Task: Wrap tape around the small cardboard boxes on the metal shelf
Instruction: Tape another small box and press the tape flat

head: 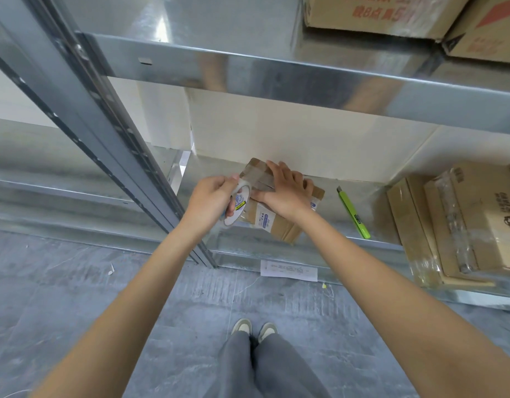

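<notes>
While pressed flat by open right hand [285, 191], small cardboard box [276, 214] lying on lower metal shelf [319, 239]; white label print unreadable. Left hand [212, 201] curled round one tape roll [238, 206], logo blurred. One green utility knife [353, 214] beside. Stacked boxes [471, 222] at right cut off, print illegible.

Glossy metal shelf [276, 242], matt cardboard box [279, 225]
</notes>
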Demonstrator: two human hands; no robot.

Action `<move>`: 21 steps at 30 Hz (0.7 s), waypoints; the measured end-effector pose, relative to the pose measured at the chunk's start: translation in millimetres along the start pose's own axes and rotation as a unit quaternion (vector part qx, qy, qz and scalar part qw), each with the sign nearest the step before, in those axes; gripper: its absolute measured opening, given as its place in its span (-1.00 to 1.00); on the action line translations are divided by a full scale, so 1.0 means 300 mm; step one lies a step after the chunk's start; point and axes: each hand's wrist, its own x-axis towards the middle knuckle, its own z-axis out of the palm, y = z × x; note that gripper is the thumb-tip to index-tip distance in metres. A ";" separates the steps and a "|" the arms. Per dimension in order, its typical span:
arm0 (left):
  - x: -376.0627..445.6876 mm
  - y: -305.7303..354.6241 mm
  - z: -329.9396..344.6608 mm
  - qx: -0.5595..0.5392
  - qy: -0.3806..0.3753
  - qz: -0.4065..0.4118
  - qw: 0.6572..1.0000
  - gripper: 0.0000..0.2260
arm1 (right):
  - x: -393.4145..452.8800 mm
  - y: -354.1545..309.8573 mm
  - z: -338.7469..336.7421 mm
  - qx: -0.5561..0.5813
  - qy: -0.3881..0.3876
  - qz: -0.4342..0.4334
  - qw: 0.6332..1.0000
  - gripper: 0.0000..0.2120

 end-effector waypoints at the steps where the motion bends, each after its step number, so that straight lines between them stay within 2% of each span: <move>1: -0.011 -0.016 0.003 0.010 0.001 -0.007 1.000 -0.58 | -0.001 0.002 0.000 0.001 0.001 -0.001 1.000 -0.18; 7: -0.039 -0.067 0.028 0.026 0.030 -0.030 0.999 -0.52 | -0.001 0.002 0.005 -0.002 -0.005 -0.001 1.000 -0.15; 11: -0.043 -0.082 0.042 0.046 0.032 -0.039 0.998 -0.66 | 0.003 -0.001 0.004 -0.010 -0.019 -0.003 1.000 -0.16; 16: -0.039 -0.108 0.049 0.063 0.039 -0.048 0.996 -0.69 | 0.003 0.002 -0.002 -0.020 -0.050 -0.006 0.999 -0.25; 21: -0.048 -0.139 0.066 0.137 0.045 -0.036 0.989 -0.67 | 0.003 0.000 -0.013 -0.016 -0.071 -0.002 0.997 -0.32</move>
